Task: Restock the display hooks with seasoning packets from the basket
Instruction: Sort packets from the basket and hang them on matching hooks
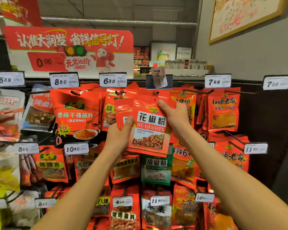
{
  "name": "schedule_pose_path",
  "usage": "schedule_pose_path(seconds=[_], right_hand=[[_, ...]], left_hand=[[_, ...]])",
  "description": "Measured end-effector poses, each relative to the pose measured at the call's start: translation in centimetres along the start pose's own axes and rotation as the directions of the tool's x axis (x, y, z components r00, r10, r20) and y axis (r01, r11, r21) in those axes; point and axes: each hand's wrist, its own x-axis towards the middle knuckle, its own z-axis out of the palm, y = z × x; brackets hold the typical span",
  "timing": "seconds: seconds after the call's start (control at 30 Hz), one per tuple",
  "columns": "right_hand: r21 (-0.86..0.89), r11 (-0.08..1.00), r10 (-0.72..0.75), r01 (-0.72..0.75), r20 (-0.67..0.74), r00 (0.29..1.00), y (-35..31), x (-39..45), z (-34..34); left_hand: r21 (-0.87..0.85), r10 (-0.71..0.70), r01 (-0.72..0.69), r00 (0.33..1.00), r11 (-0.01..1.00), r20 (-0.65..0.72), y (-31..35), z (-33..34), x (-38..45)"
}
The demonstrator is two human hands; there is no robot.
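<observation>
A red seasoning packet (150,128) labelled HUAJIAOFEN hangs in front of the rack at the centre. My right hand (175,113) pinches its upper right corner, thumb on the front. My left hand (121,135) grips several red packets (123,110) fanned behind it at the left, thumb pressed on the front. The top hole of the front packet sits at the hook (156,93) under the loose 7.00 price tag (159,77). No basket is in view.
Rows of red seasoning packets hang on hooks all around, with price tags (113,80) above each. A green pepper packet (156,168) hangs directly below my hands. A large red promo sign (70,48) tops the rack. A grey wall stands at the right.
</observation>
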Motion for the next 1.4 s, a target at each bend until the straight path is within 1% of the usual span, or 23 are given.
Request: schedule_pose_path(seconds=[0.07,0.2,0.33,0.43,0.5,0.53,0.67,0.77,0.9,1.07,1.23,1.3,1.4], right_hand=[[0.012,0.999,0.032,-0.031,-0.058,0.998,-0.8,1.2,-0.4],[-0.117,0.993,0.017,-0.031,-0.115,0.993,-2.0,3.3,-0.1],[-0.133,0.991,0.007,-0.024,-0.123,0.992,-2.3,4.1,0.2],[-0.233,0.972,-0.03,0.013,-0.07,0.997,-2.3,4.2,-0.1],[-0.308,0.951,-0.066,0.036,-0.087,0.994,-2.2,4.0,-0.1],[-0.308,0.95,-0.08,0.043,-0.109,0.991,-1.9,3.9,-0.2],[-0.165,0.984,-0.087,0.068,-0.111,0.99,-0.9,2.9,-0.1],[-0.07,0.997,-0.027,0.018,-0.131,0.991,-1.1,3.3,0.0],[-0.076,0.997,0.018,-0.028,-0.128,0.992,-2.3,4.0,0.5],[-0.003,0.991,0.13,-0.131,-0.081,0.988,-3.2,4.5,0.5],[-0.039,0.975,0.215,-0.217,-0.051,0.975,-4.3,5.0,0.6],[-0.024,0.975,0.219,-0.221,-0.068,0.973,-4.1,4.8,0.7],[0.031,0.982,0.185,-0.184,-0.066,0.98,-3.2,4.5,0.4]], left_hand=[[0.015,0.003,-0.002,0.997,1.0,-0.075,0.0,-0.8,0.3],[0.054,0.052,-0.044,0.989,0.998,-0.141,0.2,-3.1,0.2],[0.08,0.082,-0.066,0.974,0.995,-0.211,0.5,-5.5,-0.3],[0.072,0.067,-0.052,0.974,0.996,-0.218,0.5,-6.9,-0.4],[0.074,0.066,-0.051,0.976,0.996,-0.205,0.6,-7.4,-0.5],[0.086,0.07,-0.054,0.977,0.995,-0.2,0.5,-7.5,-0.6],[0.156,0.082,-0.057,0.984,0.986,-0.157,0.6,-7.6,-0.8],[0.181,0.093,-0.069,0.987,0.981,-0.128,0.8,-7.4,-0.8],[0.172,0.102,-0.078,0.985,0.982,-0.136,0.9,-6.8,-0.8],[0.182,0.111,-0.088,0.987,0.979,-0.117,1.0,-6.3,-0.7],[0.189,0.118,-0.096,0.987,0.977,-0.105,1.5,-5.7,-0.9],[0.192,0.114,-0.095,0.989,0.977,-0.092,1.6,-5.5,-1.0],[0.213,0.114,-0.095,0.99,0.972,-0.078,1.4,-5.4,-1.1]])
